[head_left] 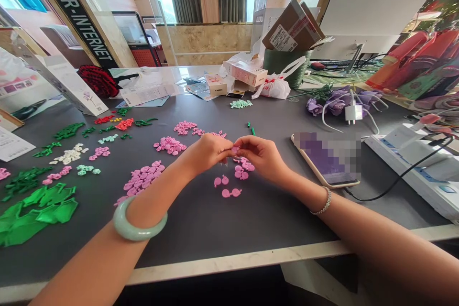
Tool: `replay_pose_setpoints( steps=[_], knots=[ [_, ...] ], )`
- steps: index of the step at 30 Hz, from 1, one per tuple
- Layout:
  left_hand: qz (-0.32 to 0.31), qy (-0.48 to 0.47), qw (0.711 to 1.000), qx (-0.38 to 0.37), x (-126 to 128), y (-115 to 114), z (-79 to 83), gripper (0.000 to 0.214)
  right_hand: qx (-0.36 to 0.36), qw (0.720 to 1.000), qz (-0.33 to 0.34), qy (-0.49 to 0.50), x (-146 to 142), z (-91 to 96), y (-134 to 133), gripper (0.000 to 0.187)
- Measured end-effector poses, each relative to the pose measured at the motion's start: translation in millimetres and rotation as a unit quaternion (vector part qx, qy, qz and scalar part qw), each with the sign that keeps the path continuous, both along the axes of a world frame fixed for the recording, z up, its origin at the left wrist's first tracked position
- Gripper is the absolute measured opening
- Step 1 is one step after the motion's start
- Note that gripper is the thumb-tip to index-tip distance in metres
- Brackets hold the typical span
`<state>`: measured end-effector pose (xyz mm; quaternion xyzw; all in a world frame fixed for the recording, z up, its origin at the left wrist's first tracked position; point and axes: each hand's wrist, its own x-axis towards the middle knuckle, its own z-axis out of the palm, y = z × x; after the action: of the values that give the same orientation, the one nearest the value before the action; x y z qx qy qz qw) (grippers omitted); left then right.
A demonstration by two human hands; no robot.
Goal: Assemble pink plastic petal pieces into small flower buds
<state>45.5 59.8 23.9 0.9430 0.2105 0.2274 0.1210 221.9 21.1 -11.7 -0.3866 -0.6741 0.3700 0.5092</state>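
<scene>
My left hand [206, 154] and my right hand [260, 157] meet above the dark grey table [201, 229]. Their fingertips pinch a small pink plastic piece [234, 149] between them, partly hidden by my fingers. Just below my right hand lies a cluster of pink petal pieces [243, 169], and a few loose ones [225, 186] sit nearer me. A larger pile of pink petals [141, 179] is left of my left wrist, which wears a pale green bangle [139, 220]. Sorted green leaf pieces [38, 210] lie at the far left.
A phone [328, 160] with a blurred screen lies right of my hands, near a white charger [353, 113] and purple artificial flowers [335, 101]. Cardboard boxes [294, 26] and papers stand at the back. The table's pale front edge [233, 263] runs close to me.
</scene>
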Motion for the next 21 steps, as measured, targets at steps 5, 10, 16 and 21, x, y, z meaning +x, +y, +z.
replay_pose_setpoints(
  steps=[5, 10, 16, 21],
  knots=[
    [0.002, 0.003, 1.0, 0.025, 0.2, -1.5, -0.5, 0.034, -0.012, 1.0, -0.01, 0.004, -1.6, -0.3, -1.7, 0.014],
    [0.003, 0.022, 0.998, 0.066, -0.8, -0.3, -1.4, 0.037, -0.022, 0.999, -0.022, 0.022, -1.9, 0.1, -1.7, 0.013],
    [-0.006, 0.058, 0.991, 0.121, -2.9, 5.4, -5.6, 0.039, -0.053, 0.998, -0.011, 0.023, -0.1, 0.2, -1.0, 0.015],
    [-0.002, 0.073, 0.985, 0.153, -2.8, 8.1, -8.8, 0.041, -0.067, 0.997, -0.007, 0.027, 1.1, 2.3, -1.2, 0.017]
  ],
)
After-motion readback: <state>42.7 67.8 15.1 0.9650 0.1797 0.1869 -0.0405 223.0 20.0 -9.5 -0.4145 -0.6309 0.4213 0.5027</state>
